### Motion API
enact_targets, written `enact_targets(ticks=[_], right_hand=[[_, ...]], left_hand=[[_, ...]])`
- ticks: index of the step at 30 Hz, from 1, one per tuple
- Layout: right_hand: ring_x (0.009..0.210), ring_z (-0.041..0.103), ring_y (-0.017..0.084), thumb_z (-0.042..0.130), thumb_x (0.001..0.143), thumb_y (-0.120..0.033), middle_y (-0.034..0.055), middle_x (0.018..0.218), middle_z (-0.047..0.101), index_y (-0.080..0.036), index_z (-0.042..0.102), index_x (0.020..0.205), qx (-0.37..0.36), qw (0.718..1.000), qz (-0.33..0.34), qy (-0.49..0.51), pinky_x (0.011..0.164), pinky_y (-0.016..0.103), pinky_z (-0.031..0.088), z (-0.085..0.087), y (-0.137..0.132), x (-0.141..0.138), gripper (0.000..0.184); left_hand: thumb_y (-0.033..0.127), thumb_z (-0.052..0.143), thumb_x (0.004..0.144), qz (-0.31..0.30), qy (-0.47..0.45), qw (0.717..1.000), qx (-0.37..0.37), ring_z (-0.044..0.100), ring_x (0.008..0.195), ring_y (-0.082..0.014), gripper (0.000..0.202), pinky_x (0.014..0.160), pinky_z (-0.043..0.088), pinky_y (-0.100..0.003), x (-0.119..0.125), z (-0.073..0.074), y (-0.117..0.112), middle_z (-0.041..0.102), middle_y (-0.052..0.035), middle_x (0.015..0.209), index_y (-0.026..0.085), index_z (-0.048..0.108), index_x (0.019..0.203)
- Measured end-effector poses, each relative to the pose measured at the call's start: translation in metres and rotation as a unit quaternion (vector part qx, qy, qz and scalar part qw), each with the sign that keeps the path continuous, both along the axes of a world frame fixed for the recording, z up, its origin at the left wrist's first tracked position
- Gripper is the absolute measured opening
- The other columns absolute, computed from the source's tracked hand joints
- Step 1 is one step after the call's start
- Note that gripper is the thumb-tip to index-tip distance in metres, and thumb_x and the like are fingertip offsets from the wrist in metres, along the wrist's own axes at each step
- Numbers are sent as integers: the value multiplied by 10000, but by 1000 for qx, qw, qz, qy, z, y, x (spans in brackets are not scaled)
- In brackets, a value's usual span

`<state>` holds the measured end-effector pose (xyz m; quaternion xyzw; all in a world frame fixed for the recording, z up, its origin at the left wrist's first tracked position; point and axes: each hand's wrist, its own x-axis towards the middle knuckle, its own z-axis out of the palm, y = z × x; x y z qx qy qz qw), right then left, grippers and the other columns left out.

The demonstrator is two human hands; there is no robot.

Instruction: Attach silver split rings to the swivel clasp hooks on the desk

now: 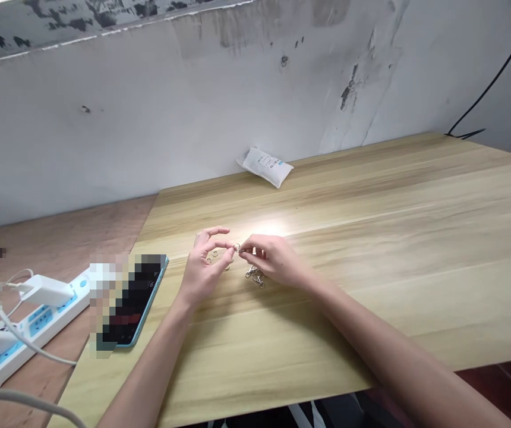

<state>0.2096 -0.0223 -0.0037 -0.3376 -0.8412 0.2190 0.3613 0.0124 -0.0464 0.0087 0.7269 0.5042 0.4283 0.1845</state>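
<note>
Head view. Both bare arms reach in from the lower edge toward the middle of a pale, wood-grained desk (371,249). The right hand (268,258) pinches a small silver metal ring (236,247) between thumb and forefinger, its other fingers loosely curled. The left hand (204,267) stands half open, with its thumb and forefinger closed on the same spot, though the exact contact is too small to tell.

Just below the hands, a few loose small metal rings (214,254) lie beside the left hand. A tangled cluster of silver metal clasps (254,276) sits under the right hand. The loose rings lie apart from the clasps; whether any ring is already linked within the cluster cannot be told at this size.

A white plastic-wrapped packet (267,166) lies against the scuffed white plaster wall (148,119). Its small dark print and blue mark are unreadable. Nearer the left arm lies a phone with a slim teal-blue edge (151,303), its screen obscured. Farther left, a white power strip with blue sockets (37,324) carries a white plug-in charger (48,290) on a reddish-brown wooden board (59,238).
</note>
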Motion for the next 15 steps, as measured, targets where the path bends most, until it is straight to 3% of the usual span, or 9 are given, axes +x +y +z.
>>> enact_targets(ticks=[4, 8, 11, 15], right_hand=[[676, 546, 112, 491, 962, -197, 18, 777, 687, -223, 709, 1006, 126, 986, -31, -106, 550, 239, 252, 0, 8, 8, 224], [605, 479, 115, 472, 938, -133, 21, 687, 655, -233, 734, 960, 190, 962, -60, -187, 524, 274, 187, 8, 8, 11, 281], [589, 470, 112, 493, 941, -191, 18, 665, 642, -240, 752, 917, 186, 962, -72, -183, 512, 270, 172, 9, 8, 11, 265], [585, 495, 92, 522, 948, -279, 7, 707, 670, -257, 766, 964, 116, 988, -47, -86, 517, 237, 231, 2, 9, 10, 245]], left_hand=[[277, 623, 855, -10, 58, 998, -9, 466, 1265, -252, 93, 1088, 352, -513, 1, 0, -2, 599, -48, 1222, 237, 685, 799], [259, 614, 863, -27, 96, 995, -13, 437, 1289, -257, 89, 1087, 340, -522, 1, -1, -2, 597, -51, 1233, 238, 684, 812], [246, 617, 859, -12, 103, 995, 4, 447, 1277, -261, 83, 1075, 342, -526, 0, -1, -2, 599, -56, 1224, 234, 678, 804], [242, 609, 864, 13, 100, 994, 45, 475, 1233, -256, 79, 1048, 367, -508, 0, -1, 0, 600, -54, 1200, 233, 674, 819]])
